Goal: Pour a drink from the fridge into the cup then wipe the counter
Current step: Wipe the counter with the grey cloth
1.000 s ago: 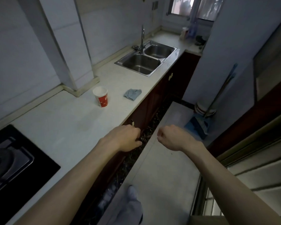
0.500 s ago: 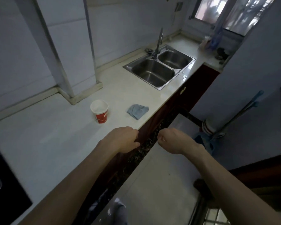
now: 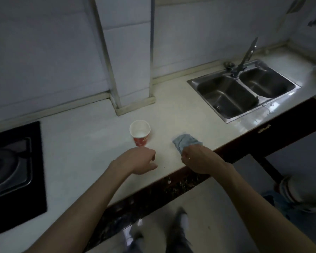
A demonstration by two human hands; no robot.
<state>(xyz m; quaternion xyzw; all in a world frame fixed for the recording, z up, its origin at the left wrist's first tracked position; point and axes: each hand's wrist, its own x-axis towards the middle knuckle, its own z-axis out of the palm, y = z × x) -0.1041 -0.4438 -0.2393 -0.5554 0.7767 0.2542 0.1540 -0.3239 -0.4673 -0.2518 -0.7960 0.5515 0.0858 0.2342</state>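
Pale counter (image 3: 66, 147) runs under my head view, with a black hob (image 3: 13, 165) on the left and a steel double sink (image 3: 244, 90) on the right. Between them stands the paper cup (image 3: 140, 133), upright, something pale inside; I cannot tell how full. It looks light and easily crushed or tipped, so I would take it low around the wall. Just right of it lies the blue cloth (image 3: 187, 142), soft and crumpled, best gathered from above. My left hand (image 3: 139, 160) hovers loosely curled and empty just in front of the cup. My right hand (image 3: 199, 159) reaches knuckles-up, fingers at the cloth's near edge; whether they pinch it I cannot tell.
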